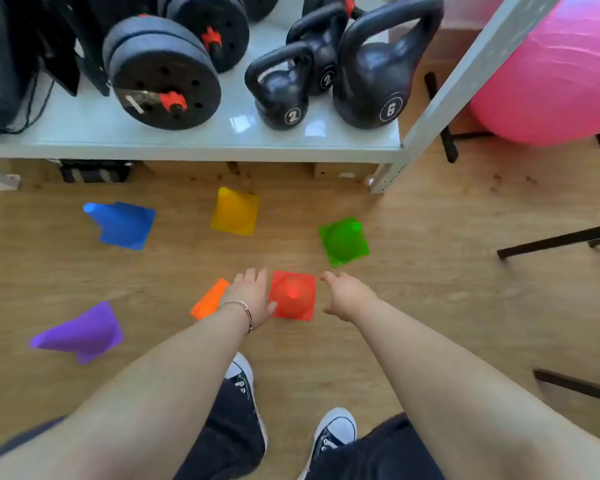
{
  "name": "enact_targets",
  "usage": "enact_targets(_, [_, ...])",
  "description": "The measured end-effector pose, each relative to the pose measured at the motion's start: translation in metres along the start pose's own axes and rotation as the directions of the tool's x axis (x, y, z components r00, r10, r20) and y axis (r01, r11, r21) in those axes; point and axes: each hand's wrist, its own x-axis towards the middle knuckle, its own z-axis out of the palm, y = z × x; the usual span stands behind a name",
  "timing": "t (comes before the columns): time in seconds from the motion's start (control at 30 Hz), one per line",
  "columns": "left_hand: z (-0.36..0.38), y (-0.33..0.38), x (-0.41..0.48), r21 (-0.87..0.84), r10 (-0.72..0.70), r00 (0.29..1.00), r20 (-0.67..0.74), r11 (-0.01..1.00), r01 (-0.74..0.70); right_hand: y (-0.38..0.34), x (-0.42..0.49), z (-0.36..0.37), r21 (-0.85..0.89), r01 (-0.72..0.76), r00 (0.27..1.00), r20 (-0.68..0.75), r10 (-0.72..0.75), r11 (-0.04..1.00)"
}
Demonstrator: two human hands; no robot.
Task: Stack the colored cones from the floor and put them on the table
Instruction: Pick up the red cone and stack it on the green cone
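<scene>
Several colored cones stand on the wooden floor. A red cone (293, 295) sits in the middle, between my hands. My left hand (252, 294) reaches down at its left edge with fingers apart, partly covering an orange cone (209, 299). My right hand (345, 296) hovers just right of the red cone, open and empty. A green cone (343, 241) stands beyond my right hand. Farther back are a yellow cone (235, 211) and a blue cone (123, 225). To the left is a purple cone (82, 334).
A low white table (194, 142) at the back holds black dumbbell plates (163, 84) and three kettlebells (371, 69). A pink exercise ball (551, 71) fills the right corner. Black furniture legs (558, 240) cross the floor at right. My two shoes (333, 434) are below.
</scene>
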Motion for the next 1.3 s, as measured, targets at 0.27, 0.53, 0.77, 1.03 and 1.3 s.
enact_targets(0.27, [0.081,0.005,0.068,-0.111,-0.075,0.994,0.085,0.99,0.084,0.019,0.078,0.06,0.007,-0.03,0.998,0.052,0.03,1.0])
enact_targets(0.53, [0.119,0.009,0.105,-0.227,-0.085,0.98,0.182,0.966,0.126,0.018,0.118,0.1,0.027,-0.063,0.992,0.107,0.06,0.998])
enact_targets(0.77, [0.131,0.014,0.109,-0.334,-0.096,0.982,0.162,0.931,0.146,0.024,0.131,0.119,0.16,-0.094,0.995,0.049,0.087,0.983])
enact_targets(1.03, [0.135,0.003,0.108,-0.43,-0.113,0.992,0.049,0.894,0.123,0.032,0.141,0.106,0.191,0.024,1.0,0.005,-0.025,0.981])
enact_targets(1.3, [0.094,-0.003,0.1,-0.561,-0.123,0.991,-0.061,0.825,0.068,0.028,0.123,0.064,0.288,0.146,0.986,-0.125,-0.114,0.946])
